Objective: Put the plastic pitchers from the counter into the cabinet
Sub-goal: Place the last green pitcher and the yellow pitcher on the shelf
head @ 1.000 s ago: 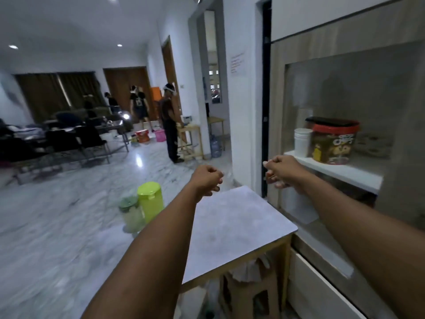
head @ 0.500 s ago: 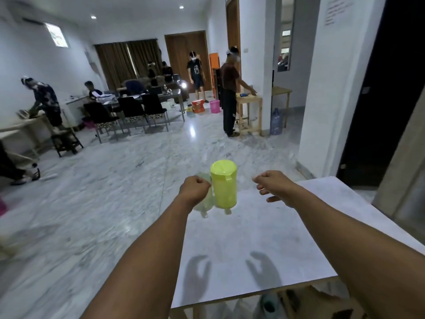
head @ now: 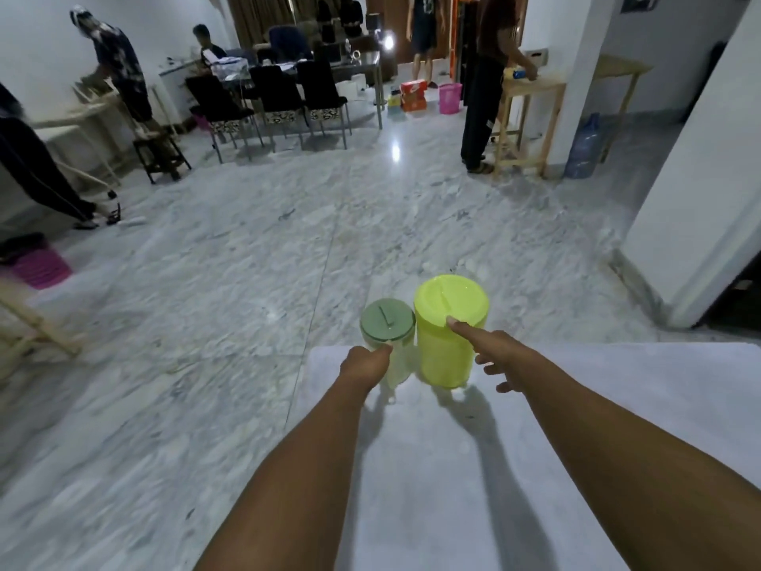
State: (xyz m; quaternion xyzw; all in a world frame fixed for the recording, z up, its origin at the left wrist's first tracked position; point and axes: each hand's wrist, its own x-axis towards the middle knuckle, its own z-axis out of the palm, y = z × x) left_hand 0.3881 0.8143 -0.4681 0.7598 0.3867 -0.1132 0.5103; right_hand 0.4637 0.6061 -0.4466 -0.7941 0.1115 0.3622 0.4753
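Note:
Two plastic pitchers stand side by side at the far left corner of the white counter (head: 535,467). The smaller clear pitcher with a grey-green lid (head: 387,326) is on the left, the taller lime-green pitcher (head: 447,356) on the right. My left hand (head: 364,364) is curled into a fist against the near side of the clear pitcher, just under its lid; any handle there is hidden behind the hand. My right hand (head: 500,358) has its fingers spread, the index fingertip resting on the lime lid's near rim. The cabinet is out of view.
Beyond the counter lies a marble floor. A white wall corner (head: 696,208) rises at the right. Several people stand or sit far off among a table with dark chairs (head: 280,96), a wooden stand (head: 531,117), a water bottle (head: 584,146) and pink bins (head: 39,267).
My view has swung left from the cabinet shelf and down onto the pitchers. Both hands have reached forward to them; the right hand opened from a fist and now touches the lime lid.

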